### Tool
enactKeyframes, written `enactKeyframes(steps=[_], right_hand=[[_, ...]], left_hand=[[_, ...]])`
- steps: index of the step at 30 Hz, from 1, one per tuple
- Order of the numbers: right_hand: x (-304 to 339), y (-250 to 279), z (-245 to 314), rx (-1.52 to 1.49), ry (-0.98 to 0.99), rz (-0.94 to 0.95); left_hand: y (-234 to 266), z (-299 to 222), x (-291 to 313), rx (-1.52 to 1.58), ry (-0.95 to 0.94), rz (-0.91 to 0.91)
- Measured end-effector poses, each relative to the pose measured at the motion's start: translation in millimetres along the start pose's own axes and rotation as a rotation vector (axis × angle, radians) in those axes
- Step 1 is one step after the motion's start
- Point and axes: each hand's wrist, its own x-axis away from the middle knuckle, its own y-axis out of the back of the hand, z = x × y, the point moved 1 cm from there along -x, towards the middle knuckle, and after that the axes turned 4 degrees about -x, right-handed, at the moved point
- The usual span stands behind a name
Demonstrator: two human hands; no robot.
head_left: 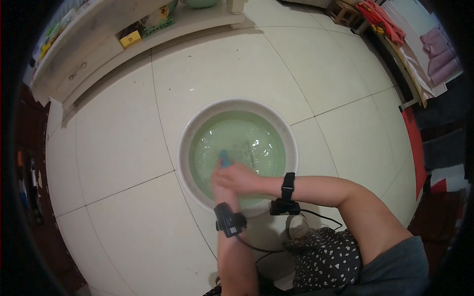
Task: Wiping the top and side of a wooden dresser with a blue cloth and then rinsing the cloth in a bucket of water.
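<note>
here, both hands meet in water at near side of white basin (190, 133). small blue thing (224, 158) pokes out just beyond fingers, long axis pointing away from person. right hand (242, 178) cups over left hand (218, 183), fingers curled round blue thing; exact grip blurred.

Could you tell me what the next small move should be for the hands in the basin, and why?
Probably keep rubbing the blue thing between both hands under the water. The left hand and right hand are pressed together over it inside the basin, only its tip shows, and the water is rippled, so the washing looks unfinished.
</note>
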Motion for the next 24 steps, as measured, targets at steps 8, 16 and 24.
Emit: enactKeyframes(steps=[8,16,24], right_hand=[[-16,23,-57,0.286,-0.125,-0.368],[-18,29,-64,0.241,-0.085,-0.232],[-39,40,-128,0.435,-0.3,-0.043]], left_hand=[[-71,-1,12,0.462,0.302,-0.042],[-50,12,5,0.632,0.232,0.391],[-59,-13,23,0.164,0.355,-0.28]])
